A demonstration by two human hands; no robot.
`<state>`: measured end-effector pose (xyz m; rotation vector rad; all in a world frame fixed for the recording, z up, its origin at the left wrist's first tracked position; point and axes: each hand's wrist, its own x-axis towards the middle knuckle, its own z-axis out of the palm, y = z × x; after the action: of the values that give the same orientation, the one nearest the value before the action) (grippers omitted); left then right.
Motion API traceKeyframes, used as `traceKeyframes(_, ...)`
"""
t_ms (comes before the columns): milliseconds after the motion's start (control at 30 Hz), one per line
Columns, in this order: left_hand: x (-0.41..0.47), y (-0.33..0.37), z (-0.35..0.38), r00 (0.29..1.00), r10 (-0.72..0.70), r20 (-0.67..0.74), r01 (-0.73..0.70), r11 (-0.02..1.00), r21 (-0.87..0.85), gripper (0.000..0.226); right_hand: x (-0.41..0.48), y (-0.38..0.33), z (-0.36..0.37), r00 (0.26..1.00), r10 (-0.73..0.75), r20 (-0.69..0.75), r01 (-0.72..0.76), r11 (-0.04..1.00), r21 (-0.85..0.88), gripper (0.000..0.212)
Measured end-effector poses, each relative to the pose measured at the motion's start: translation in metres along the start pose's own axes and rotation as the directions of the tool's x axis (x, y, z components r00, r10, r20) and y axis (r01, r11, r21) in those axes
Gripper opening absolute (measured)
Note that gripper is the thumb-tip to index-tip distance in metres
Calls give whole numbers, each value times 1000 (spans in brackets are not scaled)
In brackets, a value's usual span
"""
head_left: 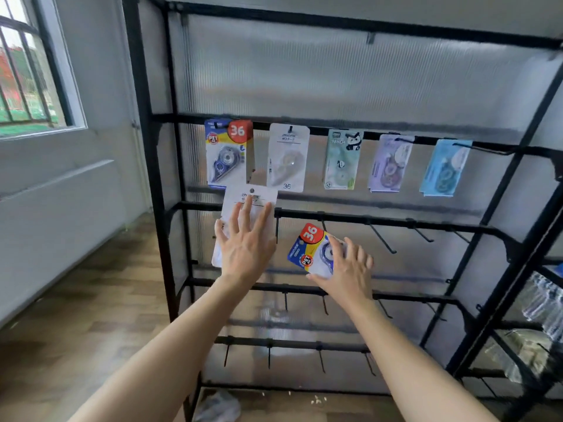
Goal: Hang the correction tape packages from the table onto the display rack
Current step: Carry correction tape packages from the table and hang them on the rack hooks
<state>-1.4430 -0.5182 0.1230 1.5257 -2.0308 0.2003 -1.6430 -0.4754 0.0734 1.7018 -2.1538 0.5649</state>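
Five correction tape packages hang in a row on the black display rack (380, 222): a blue-yellow one (227, 153), a white one (288, 158), a green panda one (341, 161), a lilac one (390, 164) and a light blue one (444, 169). My left hand (246, 248) lies with straight, spread fingers flat on another white package (251, 197), held upright before the second rail at the left. My right hand (347, 266) grips a tilted blue-yellow package (307, 249) with a red "36" label, thumb at its lower edge. The table is out of view.
Bare black hooks (382, 240) stick out from the second, third and fourth rails. A second rack (518, 345) with bagged goods stands at the right. A window (27, 71) and grey wall are on the left, with wood flooring below.
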Motion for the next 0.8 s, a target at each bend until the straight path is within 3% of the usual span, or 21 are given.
traceKeyframes(233, 64, 42, 26, 991, -17, -134, 9, 998, -59, 65, 62, 25, 25, 995, -98, -3, 98, 995, 20, 101)
traceKeyframes(600, 150, 60, 32, 968, 63, -242, -74, 996, -40, 68, 98, 20, 54, 948, -153, -278, 179, 981, 73, 94)
traceKeyframes(800, 175, 67, 36, 960, 99, -260, -113, 993, -41, 72, 106, 18, 55, 926, -182, -331, 223, 971, 89, 98)
